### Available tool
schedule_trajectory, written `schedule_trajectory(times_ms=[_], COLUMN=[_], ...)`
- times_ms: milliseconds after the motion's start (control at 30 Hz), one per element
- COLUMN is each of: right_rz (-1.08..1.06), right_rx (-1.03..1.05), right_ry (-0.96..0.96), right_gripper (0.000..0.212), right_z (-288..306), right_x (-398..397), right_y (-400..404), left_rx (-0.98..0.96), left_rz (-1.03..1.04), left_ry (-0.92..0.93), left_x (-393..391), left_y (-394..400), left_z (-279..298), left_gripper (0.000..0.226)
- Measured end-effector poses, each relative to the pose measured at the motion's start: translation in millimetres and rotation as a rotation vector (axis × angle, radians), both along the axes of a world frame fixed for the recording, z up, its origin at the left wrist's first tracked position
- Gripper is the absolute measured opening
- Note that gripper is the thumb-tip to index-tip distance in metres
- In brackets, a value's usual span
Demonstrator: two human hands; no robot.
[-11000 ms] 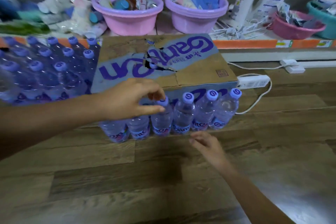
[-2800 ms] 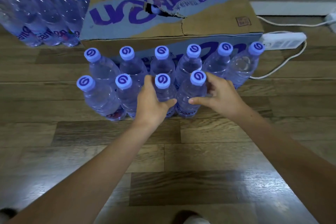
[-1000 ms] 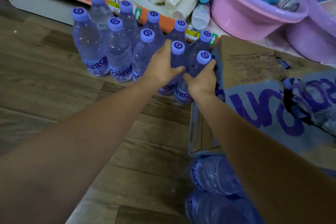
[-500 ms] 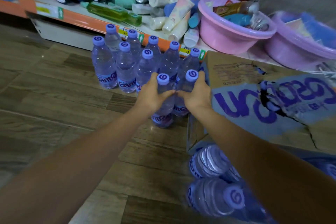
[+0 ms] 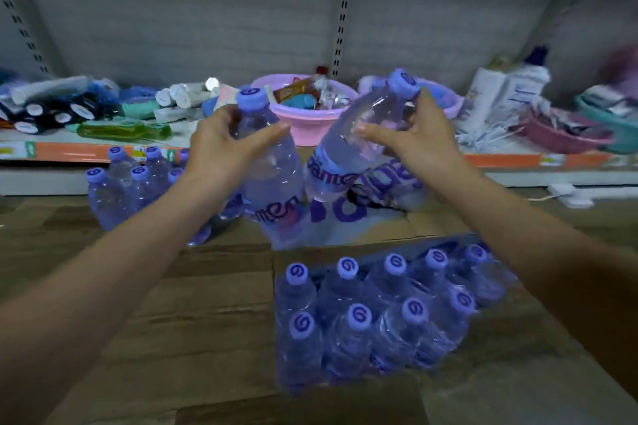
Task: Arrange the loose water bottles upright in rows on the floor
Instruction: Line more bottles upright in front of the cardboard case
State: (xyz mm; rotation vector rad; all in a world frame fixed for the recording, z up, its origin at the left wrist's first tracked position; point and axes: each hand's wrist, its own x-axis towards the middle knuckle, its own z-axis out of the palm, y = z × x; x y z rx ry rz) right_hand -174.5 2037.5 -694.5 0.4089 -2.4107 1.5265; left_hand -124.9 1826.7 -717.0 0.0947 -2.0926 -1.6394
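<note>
My left hand [image 5: 221,145] grips a clear water bottle with a purple cap [image 5: 272,183], lifted in the air and nearly upright. My right hand [image 5: 411,141] grips a second bottle [image 5: 348,148], tilted with its cap up to the right. Both hang above the cardboard box [image 5: 376,228]. In front of the box, several bottles stand upright in two rows [image 5: 379,314] on the wooden floor. A further group of upright bottles [image 5: 127,190] stands to the left, partly behind my left arm.
A low shelf with an orange edge strip [image 5: 69,151] runs along the back, holding tubes, toiletry bottles and pink and purple basins [image 5: 303,124]. A white power strip [image 5: 569,195] lies on the floor at the right. Bare wooden floor [image 5: 190,321] lies at the lower left.
Both hands have lifted a bottle each out of the left group and carried them up and to the right, over the box. The view has swung to the right.
</note>
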Motion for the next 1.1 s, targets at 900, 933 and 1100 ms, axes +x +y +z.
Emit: schedule_trajectory(times_ms=[900, 933, 1100], right_rz=[-0.087, -0.07, -0.031], right_rx=[0.127, 0.131, 0.192], right_ry=[-0.325, -0.325, -0.307], right_gripper=[0.063, 0.062, 0.059], right_z=[-200.8, -205.5, -214.7], right_x=[42.2, 40.0, 34.9], right_y=[319.2, 317.7, 312.0], left_rx=[-0.609, -0.652, -0.951], left_rz=[-0.251, -0.246, -0.293], left_ry=[-0.416, -0.43, -0.438], left_x=[-7.9, -7.6, -7.5], left_y=[350.8, 349.0, 345.3], left_z=[-138.0, -141.6, -148.3], left_gripper=[0.044, 0.046, 0.049])
